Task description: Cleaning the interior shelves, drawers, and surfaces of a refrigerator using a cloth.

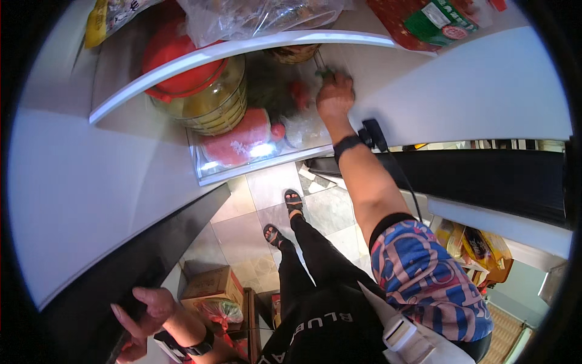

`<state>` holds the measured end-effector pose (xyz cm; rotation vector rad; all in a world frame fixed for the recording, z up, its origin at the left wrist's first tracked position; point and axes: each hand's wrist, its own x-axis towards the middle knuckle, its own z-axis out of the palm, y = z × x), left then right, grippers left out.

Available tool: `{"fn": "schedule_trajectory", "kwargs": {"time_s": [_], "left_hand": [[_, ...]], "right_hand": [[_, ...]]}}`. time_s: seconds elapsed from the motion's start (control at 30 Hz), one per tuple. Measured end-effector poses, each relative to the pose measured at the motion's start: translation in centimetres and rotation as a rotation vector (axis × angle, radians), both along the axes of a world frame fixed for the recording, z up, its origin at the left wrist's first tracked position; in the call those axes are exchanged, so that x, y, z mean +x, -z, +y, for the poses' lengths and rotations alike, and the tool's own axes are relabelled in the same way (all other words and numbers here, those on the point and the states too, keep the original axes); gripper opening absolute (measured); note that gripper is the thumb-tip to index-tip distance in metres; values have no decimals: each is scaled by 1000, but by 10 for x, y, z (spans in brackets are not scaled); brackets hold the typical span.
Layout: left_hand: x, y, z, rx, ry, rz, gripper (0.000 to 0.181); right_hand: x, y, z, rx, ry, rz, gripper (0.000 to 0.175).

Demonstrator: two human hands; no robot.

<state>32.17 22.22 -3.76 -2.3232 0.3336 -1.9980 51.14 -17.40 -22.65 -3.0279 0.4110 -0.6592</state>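
Note:
Inside an open refrigerator, my right hand (pixel 335 93) reaches in at the right of a shelf, its fingers curled by something small and green, blurred. What they grip, if anything, is unclear. My left hand (pixel 148 314) is at the dark edge of the refrigerator door (pixel 150 264), thumb and fingers spread apart. Left of my right hand, a large clear jar (pixel 211 109) with a red lid (pixel 182 77) stands on the glass shelf (pixel 268 163). Below the jar lies a plastic-wrapped pink-red item (pixel 236 141), with a small round red thing (pixel 278 131) beside it.
Plastic bags (pixel 259 18) and a red package with a green label (pixel 432 22) lie on the upper shelf (pixel 282 38). A second dark door edge (pixel 477 177) is at the right. On the tiled floor, a cardboard box (pixel 213 286) stands lower left. A cable (pixel 409 182) hangs by my right arm.

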Motion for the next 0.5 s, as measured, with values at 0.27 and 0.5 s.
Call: {"fn": "schedule_trajectory", "kwargs": {"time_s": [0.27, 0.5], "left_hand": [[-8, 4, -4, -178, 134, 158, 33], [-13, 0, 9, 70, -147, 74, 35]], "right_hand": [[37, 14, -2, -282, -73, 260, 18], [0, 31, -8, -68, 105, 658, 32]]}}
